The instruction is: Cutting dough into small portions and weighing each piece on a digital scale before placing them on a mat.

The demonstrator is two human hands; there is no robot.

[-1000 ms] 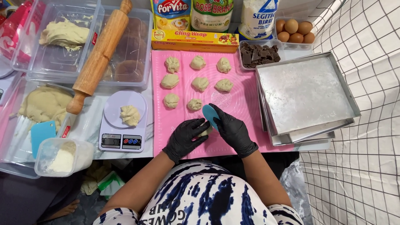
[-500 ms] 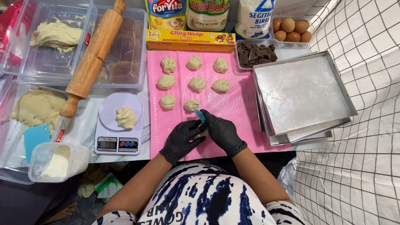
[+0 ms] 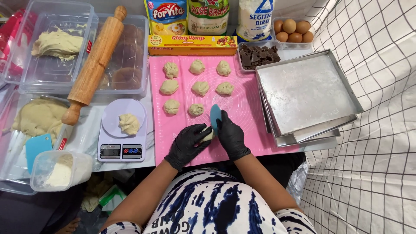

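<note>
Left hand point(image 3: 189, 143) cups a dough lump point(image 3: 208, 134) on the pink mat point(image 3: 247, 108); right hand point(image 3: 230, 135) grips a blue scraper point(image 3: 215, 116), edge down against it.

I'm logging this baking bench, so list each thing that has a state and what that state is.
left hand: gloved, on the dough piece
right hand: gloved, holding the blue scraper
kitchen scale: dough on its platform
baking trays: stacked, top one empty
rolling pin: resting across the containers

A wooden rolling pin point(image 3: 94, 65) lies across clear tubs, beside stacked metal trays point(image 3: 305, 93), eggs point(image 3: 293, 30) and what looks like chopped chocolate point(image 3: 259, 55).
</note>
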